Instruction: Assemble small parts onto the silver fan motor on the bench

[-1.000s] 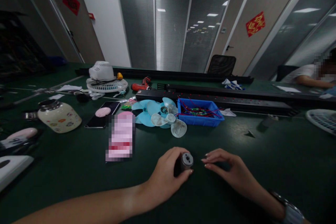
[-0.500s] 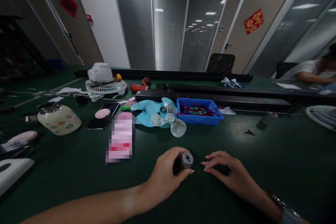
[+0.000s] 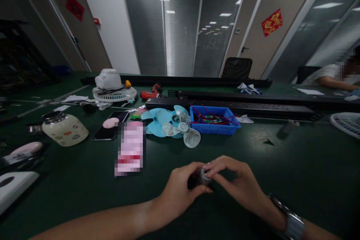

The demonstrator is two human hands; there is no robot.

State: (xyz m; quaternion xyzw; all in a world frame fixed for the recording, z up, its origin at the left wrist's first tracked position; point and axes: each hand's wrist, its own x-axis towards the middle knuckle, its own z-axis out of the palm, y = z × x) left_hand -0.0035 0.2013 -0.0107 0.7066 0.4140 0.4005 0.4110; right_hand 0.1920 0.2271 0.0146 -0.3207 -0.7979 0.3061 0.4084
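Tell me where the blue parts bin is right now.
In the head view, the blue parts bin sits on the green table right of centre, beside the pale fan blades and just in front of the black power strip.

Two hands, the left hand (image 3: 180, 189) and the right hand (image 3: 232, 182), meet on one small motor (image 3: 203, 176); one wristwatch (image 3: 289, 219) on the right wrist; two loose fan blade sets, one blue fan blade (image 3: 155, 120) and one translucent fan blade (image 3: 182, 132); one blue bin (image 3: 215, 127) of wires; two fan grilles, one fan grille (image 3: 114, 93) far left and one grille edge (image 3: 347, 123) at right; one red drill (image 3: 150, 92); one jar (image 3: 65, 129); one black phone (image 3: 110, 130); one other person (image 3: 334, 77) seated at far right.
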